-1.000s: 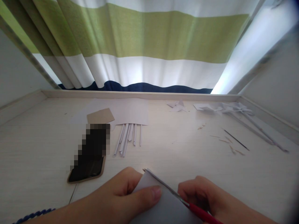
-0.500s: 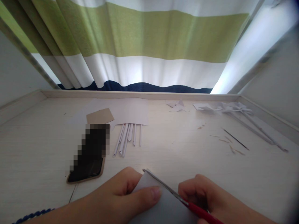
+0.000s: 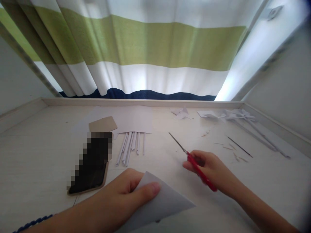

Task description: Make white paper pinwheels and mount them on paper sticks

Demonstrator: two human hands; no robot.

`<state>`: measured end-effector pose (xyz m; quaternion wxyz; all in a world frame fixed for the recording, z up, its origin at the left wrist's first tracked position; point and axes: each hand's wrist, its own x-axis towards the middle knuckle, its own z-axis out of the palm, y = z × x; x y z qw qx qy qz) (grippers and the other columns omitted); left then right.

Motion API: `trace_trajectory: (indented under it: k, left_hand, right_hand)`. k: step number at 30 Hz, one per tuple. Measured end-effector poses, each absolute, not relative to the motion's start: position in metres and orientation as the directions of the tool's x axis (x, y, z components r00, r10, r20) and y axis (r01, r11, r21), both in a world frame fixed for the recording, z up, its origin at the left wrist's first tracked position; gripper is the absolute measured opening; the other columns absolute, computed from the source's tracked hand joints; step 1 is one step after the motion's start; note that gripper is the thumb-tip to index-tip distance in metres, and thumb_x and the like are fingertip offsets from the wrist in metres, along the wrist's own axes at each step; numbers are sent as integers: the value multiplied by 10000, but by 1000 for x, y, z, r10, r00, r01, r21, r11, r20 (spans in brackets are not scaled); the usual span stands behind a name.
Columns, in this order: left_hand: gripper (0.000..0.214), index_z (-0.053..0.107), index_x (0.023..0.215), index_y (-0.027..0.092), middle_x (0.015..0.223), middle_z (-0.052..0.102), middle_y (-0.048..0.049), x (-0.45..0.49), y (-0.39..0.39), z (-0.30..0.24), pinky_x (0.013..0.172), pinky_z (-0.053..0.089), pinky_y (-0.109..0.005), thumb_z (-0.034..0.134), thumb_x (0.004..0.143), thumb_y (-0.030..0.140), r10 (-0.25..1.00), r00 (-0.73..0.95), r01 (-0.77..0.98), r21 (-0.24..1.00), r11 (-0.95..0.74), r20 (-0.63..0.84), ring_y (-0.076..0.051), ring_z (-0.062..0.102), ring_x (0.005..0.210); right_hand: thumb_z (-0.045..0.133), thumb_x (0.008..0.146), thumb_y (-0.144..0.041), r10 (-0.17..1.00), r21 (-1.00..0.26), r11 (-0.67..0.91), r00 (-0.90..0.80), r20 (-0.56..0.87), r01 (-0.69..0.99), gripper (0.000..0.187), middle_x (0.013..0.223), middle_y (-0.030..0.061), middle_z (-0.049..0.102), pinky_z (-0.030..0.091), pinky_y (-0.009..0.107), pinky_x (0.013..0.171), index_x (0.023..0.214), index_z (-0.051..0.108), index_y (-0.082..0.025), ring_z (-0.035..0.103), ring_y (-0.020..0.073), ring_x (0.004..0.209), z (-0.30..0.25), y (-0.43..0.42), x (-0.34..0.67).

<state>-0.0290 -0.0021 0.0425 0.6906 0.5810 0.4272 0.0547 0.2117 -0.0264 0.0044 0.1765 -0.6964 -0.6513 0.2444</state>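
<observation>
Pinched under the thumb of my left hand (image 3: 126, 194) is a folded piece of white paper (image 3: 167, 202), with one pointed corner toward the right. My right hand (image 3: 211, 170) grips red-handled scissors (image 3: 200, 173) above the floor. Their metal blades are together and point to the upper left, apart from the paper. Rolled paper sticks (image 3: 127, 147) lie beyond my left hand, partly under a white sheet (image 3: 136, 118). Small pale scraps (image 3: 234, 157) and a thin dark rod (image 3: 239, 146) lie beyond my right hand.
A phone (image 3: 89, 174), partly pixelated, lies at left below a tan card (image 3: 103, 124). Paper pinwheel shapes (image 3: 181, 112) and more on long sticks (image 3: 239, 115) lie at the back. A striped curtain (image 3: 145, 45) hangs behind a low ledge (image 3: 145, 103).
The scissors in my right hand have come away from the paper's edge and moved up, away from me. My left hand still holds the paper, whose pointed right corner now shows.
</observation>
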Motion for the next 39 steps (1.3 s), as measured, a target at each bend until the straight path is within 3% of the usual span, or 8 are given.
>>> trace_trajectory:
  k: [4, 8, 17, 20, 24, 30, 36, 39]
  left_hand:
    - [295, 631, 676, 171, 665, 649, 12, -23, 7, 46, 514, 382, -158, 482, 769, 408, 576, 628, 447, 848, 284, -524, -107, 541, 594]
    - [333, 597, 823, 150, 703, 667, -27, -21, 15, 49, 552, 392, -186, 447, 784, 445, 557, 688, 372, 885, 280, -466, -131, 577, 643]
    - [358, 589, 930, 114, 801, 654, -84, -15, 20, 52, 602, 442, -263, 477, 776, 418, 624, 695, 97, 906, 413, -359, -153, 591, 623]
    - [431, 568, 979, 108, 799, 654, -95, -18, 23, 43, 605, 430, -250, 439, 777, 466, 643, 687, 5, 888, 460, -337, -147, 574, 645]
    - [637, 552, 1011, 99, 803, 646, -108, -21, 32, 30, 587, 414, -246, 262, 767, 611, 656, 687, -48, 881, 471, -313, -150, 563, 645]
    - [758, 551, 1019, 84, 776, 644, -117, -25, 42, 14, 536, 389, -233, 132, 751, 655, 645, 691, -75, 855, 513, -326, -148, 558, 594]
    - [692, 545, 1045, 97, 792, 645, -106, -32, 44, 6, 551, 388, -229, 155, 786, 607, 663, 678, -85, 862, 500, -318, -137, 547, 614]
    - [643, 555, 1035, 90, 788, 643, -108, -32, 40, 2, 570, 392, -238, 185, 809, 564, 656, 683, -68, 867, 494, -321, -137, 548, 625]
  right_hand:
    - [495, 737, -397, 991, -386, -87, 120, 63, 918, 251, 659, 79, 604, 378, 307, 520, 781, 542, -155, 556, 233, 593, -9, -12, 228]
    - [451, 774, -294, 982, -303, 27, 32, 188, 953, 254, 863, 110, 588, 414, 313, 639, 942, 563, -140, 578, 227, 730, -13, -12, 230]
    - [510, 794, -229, 910, -156, 294, -226, 347, 943, 127, 770, 34, 594, 469, 295, 618, 860, 572, -141, 577, 159, 695, -24, -19, 211]
    - [485, 802, -219, 852, -88, 372, -302, 428, 924, 148, 734, 107, 614, 482, 365, 611, 822, 598, -126, 580, 237, 707, -31, -20, 204]
    - [394, 842, -164, 722, -2, 549, -473, 505, 836, 270, 853, 186, 643, 485, 425, 669, 1035, 540, -46, 596, 271, 775, -27, -26, 193]
    - [474, 828, -309, 410, 53, 888, -840, 356, 456, 207, 1040, -63, 646, 492, 296, 796, 1018, 556, -292, 598, 161, 920, -14, -46, 167]
    - [507, 783, -250, 594, -26, 778, -723, 352, 627, 381, 1026, 163, 636, 506, 401, 785, 1109, 526, -55, 601, 280, 915, -19, -41, 175]
    - [519, 770, -238, 666, -59, 708, -637, 389, 704, 402, 1077, 201, 596, 497, 475, 768, 1127, 524, -53, 553, 341, 980, -26, -36, 183]
